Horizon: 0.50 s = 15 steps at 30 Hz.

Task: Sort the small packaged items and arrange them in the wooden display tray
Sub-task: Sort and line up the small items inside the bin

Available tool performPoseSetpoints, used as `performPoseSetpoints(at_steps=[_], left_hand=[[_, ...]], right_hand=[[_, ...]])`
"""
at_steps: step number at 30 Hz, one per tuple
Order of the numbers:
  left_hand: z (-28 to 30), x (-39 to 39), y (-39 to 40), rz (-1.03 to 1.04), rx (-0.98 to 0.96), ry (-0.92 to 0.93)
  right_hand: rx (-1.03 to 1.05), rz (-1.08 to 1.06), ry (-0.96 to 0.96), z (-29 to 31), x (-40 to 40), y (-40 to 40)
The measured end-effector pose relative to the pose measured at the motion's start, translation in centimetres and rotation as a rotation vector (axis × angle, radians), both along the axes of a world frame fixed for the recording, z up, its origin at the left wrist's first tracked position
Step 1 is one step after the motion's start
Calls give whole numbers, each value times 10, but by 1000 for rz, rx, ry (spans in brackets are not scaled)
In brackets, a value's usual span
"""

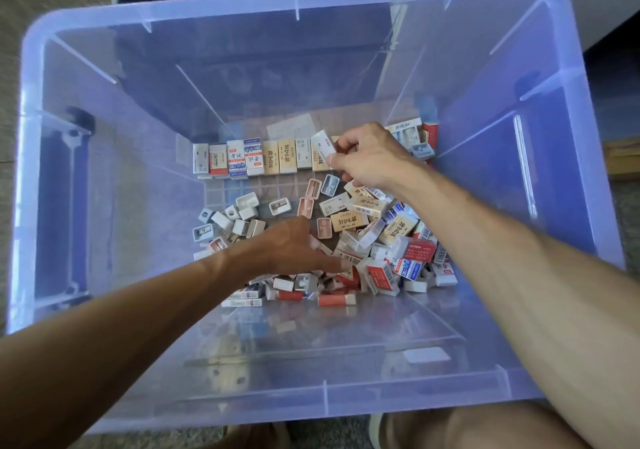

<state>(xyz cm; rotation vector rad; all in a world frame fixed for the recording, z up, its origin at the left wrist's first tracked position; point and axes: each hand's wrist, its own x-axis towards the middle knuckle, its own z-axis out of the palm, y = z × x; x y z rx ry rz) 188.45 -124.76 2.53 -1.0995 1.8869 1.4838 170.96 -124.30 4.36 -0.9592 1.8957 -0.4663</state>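
A: Starting at the left of the clear bin (31, 178) — a loose cluster of small white sharpeners (232, 218) lies on the floor of it, and just right of them the left hand (294, 246) is down in the jumble, knuckles up. Fingers reach into the packets; whether they grip one I cannot tell.

B: And the far side?

A: A tidy row of erasers (256, 157) runs left to right along the far wall, each packet standing with its long axis pointing near to far. At the row's right end the right hand (367, 157) pinches a white eraser packet (323, 147) between thumb and fingertips, tilted, its long axis leaning far-left to near-right.

B: So where does it go?

A: My read — the slot is directly under that hand, at the row's right end. The packet needs turning upright to match its neighbours. The right hand is plainly the nearer one.

B: And the rest?

A: The big unsorted pile (384, 240) sits near and right, packets pointing every way. No wooden tray visible here.
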Motion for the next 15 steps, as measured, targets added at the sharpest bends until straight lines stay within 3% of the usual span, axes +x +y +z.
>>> performPoseSetpoints(at_steps=[4,15], left_hand=[[-3,-2,3,54,48,-34],[2,-4,12,-131,-23,45]], right_hand=[[-14,-25,-7,0,-2,2],[-18,-20,10,-5,-3,0]])
